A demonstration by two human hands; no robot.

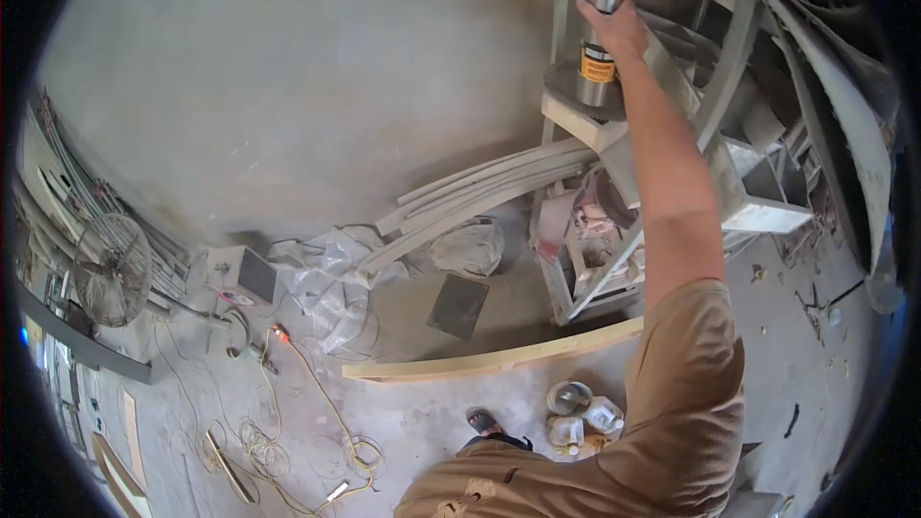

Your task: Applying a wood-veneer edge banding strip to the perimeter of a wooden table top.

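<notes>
My right hand (622, 31) is stretched far out to the upper right, closed around the upper part of a steel thermos flask (594, 90). The flask is upright, with a shiny silver lid and a black and orange label. Its base is at a dark round disc (556, 84) on the ledge of a dusty shelf frame (734, 62); whether it rests there or hangs just above I cannot tell. My left hand is out of view.
Long pale strips (480, 182) lean out from the shelf. A wooden beam (489, 363) crosses the floor before me. Plastic jugs (603, 414) stand near my foot. To the left are yellow cable (317, 379), a boxy machine (242, 273) and a wire-caged fan (113, 269).
</notes>
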